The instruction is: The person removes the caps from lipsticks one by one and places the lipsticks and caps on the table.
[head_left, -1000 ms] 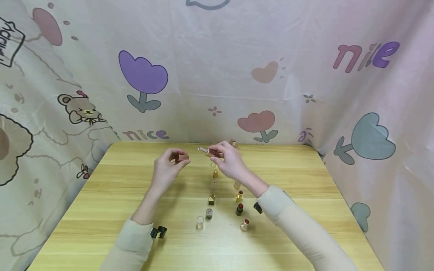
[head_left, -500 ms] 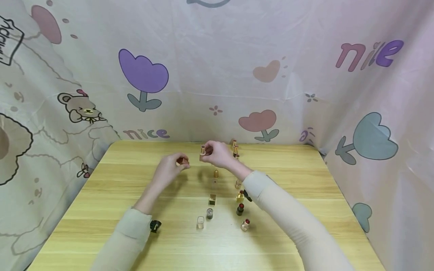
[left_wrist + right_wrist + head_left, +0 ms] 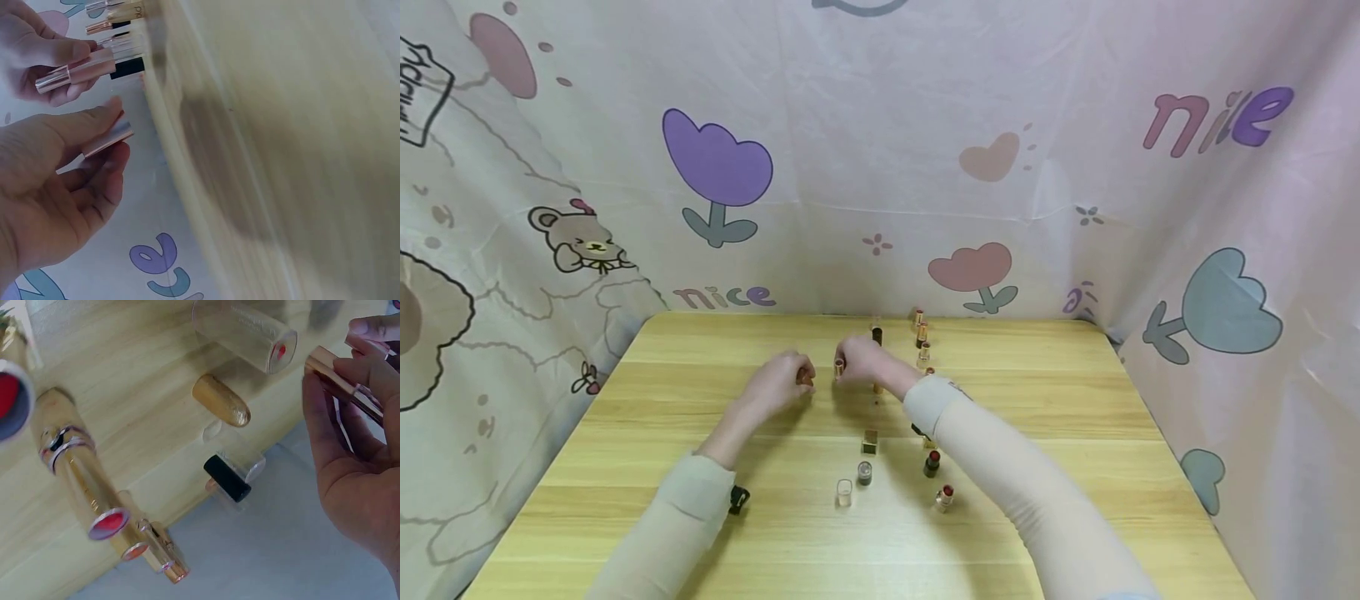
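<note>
My left hand pinches a short rose-gold lipstick cap between thumb and fingers. Just to its right, my right hand grips a rose-gold lipstick tube, which stands about upright in the head view. A small gap separates cap and tube, and both hands are low over the wooden table. Behind and below the right hand runs a line of caps, among them a black cap, a bullet-shaped gold cap and a clear cap.
Uncapped lipsticks stand in a column right of the caps, including a dark red one and a gold-based one. Nearer me are a square gold cap, a grey cap and a clear cap. A printed curtain hangs behind the table.
Both hands have come down toward the table. The right hand has shifted left and turned its lipstick tube from slanted to upright; the left still holds the cap.
</note>
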`<state>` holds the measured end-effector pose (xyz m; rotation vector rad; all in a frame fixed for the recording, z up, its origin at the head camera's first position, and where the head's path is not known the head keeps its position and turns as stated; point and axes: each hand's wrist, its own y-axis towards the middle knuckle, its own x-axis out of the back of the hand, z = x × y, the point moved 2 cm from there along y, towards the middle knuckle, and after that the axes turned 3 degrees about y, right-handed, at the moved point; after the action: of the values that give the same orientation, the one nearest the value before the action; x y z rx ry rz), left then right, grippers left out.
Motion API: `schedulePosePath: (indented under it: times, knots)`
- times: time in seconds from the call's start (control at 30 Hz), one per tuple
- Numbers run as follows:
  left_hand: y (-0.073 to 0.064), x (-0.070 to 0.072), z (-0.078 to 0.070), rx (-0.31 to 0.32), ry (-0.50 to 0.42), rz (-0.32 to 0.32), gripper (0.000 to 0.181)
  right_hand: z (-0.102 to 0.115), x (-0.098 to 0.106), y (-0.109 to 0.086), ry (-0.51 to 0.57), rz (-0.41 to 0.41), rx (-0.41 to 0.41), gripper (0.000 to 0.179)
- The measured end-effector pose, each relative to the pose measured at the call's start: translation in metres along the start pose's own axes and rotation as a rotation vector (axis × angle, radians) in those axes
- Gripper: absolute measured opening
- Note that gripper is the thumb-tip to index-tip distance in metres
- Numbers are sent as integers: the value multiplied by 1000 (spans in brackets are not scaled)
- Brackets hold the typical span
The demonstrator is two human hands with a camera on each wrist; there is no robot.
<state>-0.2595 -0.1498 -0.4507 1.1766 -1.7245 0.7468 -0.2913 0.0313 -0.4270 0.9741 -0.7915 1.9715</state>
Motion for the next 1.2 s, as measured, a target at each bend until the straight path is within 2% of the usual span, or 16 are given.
schedulePosePath:
  times: [0.13, 0.3, 0.43, 0.63, 0.83, 0.97, 1.13, 1.2]
  knots:
    - [0, -6, 3, -7, 23, 39, 19, 3, -7, 2, -73, 36, 9, 14]
    - [-1, -13, 5, -12, 46, 102, 21, 5, -15, 5, -242, 83, 46, 8]
    - [-2, -18, 5, -10, 37, 157, 16, 7, -19, 5, -279, 136, 24, 9]
    - [-3, -22, 5, -4, 26, 209, 20, 8, -23, 5, -313, 161, -26, 17]
    - [-4, -26, 7, -11, 41, 209, 25, 6, -23, 6, -287, 210, -68, 29]
    - [-5, -27, 8, -5, 36, 215, 25, 5, -21, 5, -261, 241, -62, 38]
    - [-8, -27, 9, 18, 12, 212, 36, 5, -7, -7, -173, 222, -14, 19]
    - [-10, -25, 8, 27, -19, 197, 48, 3, 3, -14, -116, 193, 19, 37]
